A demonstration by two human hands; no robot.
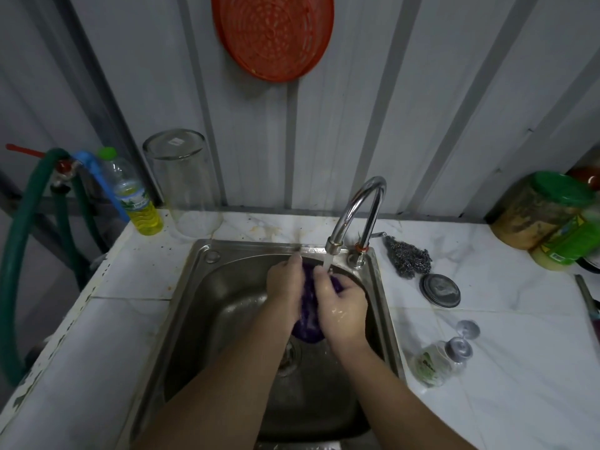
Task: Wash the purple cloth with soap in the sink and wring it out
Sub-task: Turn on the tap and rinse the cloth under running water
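Observation:
The purple cloth [308,315] is bunched between both hands over the steel sink [207,287]. My left hand [287,287] grips its left side and my right hand [341,306], wet and shiny, grips its right side. Most of the cloth is hidden by the fingers; a fold hangs down below them above the drain [290,354]. Water runs from the chrome tap [360,212] onto the top of the cloth by my right fingers. A bottle of yellow liquid with a green cap [138,199] stands at the counter's back left.
An upturned glass jar [185,183] stands behind the sink. On the right of the white counter [503,352] lie a steel scourer [409,259], a round lid [440,290], a small clear bottle [438,362] on its side, and green-lidded jars [545,212]. A green hose [22,238] hangs at left.

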